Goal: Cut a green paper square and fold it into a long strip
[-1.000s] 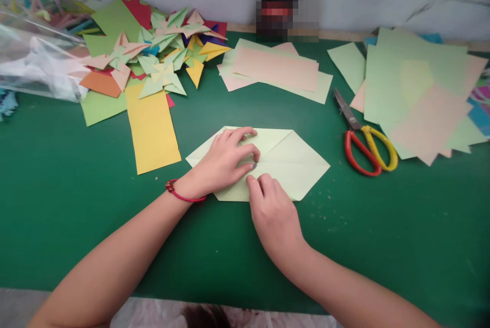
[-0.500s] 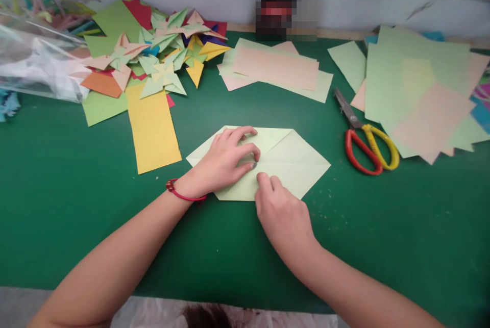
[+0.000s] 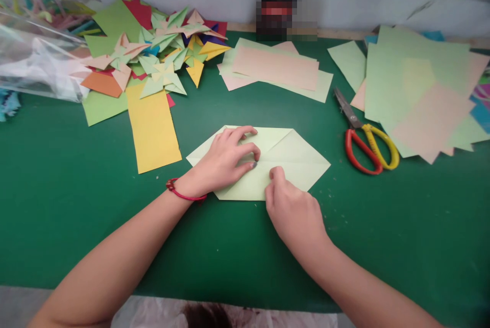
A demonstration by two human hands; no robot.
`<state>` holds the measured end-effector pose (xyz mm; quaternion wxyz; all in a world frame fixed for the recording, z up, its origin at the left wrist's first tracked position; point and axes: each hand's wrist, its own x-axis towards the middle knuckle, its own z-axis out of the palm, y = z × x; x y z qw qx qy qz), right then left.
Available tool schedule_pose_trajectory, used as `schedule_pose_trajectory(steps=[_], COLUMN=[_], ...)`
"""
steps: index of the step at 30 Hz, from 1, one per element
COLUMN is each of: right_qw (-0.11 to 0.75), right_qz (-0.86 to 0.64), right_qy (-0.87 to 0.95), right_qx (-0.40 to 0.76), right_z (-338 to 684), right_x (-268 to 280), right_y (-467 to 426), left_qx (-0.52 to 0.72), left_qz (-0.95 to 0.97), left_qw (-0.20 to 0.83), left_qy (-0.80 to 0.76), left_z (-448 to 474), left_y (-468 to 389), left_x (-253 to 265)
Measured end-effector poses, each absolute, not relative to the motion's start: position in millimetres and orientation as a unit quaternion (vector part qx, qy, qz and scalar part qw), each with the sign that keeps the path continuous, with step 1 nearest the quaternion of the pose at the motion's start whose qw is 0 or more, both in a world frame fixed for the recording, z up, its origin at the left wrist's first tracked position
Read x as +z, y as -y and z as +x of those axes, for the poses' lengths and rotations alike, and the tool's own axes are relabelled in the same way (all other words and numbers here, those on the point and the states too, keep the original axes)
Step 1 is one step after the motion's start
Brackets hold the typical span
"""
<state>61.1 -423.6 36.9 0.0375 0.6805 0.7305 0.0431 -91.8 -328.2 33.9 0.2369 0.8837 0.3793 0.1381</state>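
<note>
A pale green sheet of paper [image 3: 298, 157], folded into a long six-sided shape with pointed ends and crease lines, lies flat on the table. My left hand [image 3: 227, 157] rests on its left half, fingers spread and bent, fingertips touching the paper. A red cord bracelet [image 3: 187, 196] circles that wrist. My right hand [image 3: 293, 203] is closed, with its curled fingers against the lower right part of the paper, over the bottom edge. Nothing shows in its grip, though the inside of the fist is hidden.
Scissors [image 3: 363, 139] with red and yellow handles lie to the right, beside stacked paper sheets [image 3: 421, 73]. Paper strips [image 3: 275, 68] lie behind. At left are a yellow rectangle [image 3: 155, 134], folded paper stars [image 3: 163, 75] and a clear plastic bag [image 3: 42, 62]. The table [image 3: 214, 261] is green.
My right hand has slid to the right along the lower part of the paper. My left hand and the paper stay where they were.
</note>
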Motion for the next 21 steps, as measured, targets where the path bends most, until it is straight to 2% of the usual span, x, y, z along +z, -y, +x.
schedule_pose_trajectory(steps=[8,14,21], right_qw=[-0.006,-0.049,-0.055], right_qz=[0.661,0.620,0.612], right_qy=[-0.743,-0.781,-0.786], right_qx=[0.101,0.058,0.065], right_z=[61.3,62.0,60.6], right_x=[35.0,32.4,28.4], right_y=[424.2,427.5,427.5], left_qx=[0.138,0.134,0.137], left_qz=[0.884,0.885,0.885], left_qw=[0.236,0.234,0.235], left_qy=[-0.380,-0.379,-0.379], left_z=[-92.0,-91.9,-92.1], left_y=[327.9,328.7,327.7], left_x=[33.3,33.8,33.3])
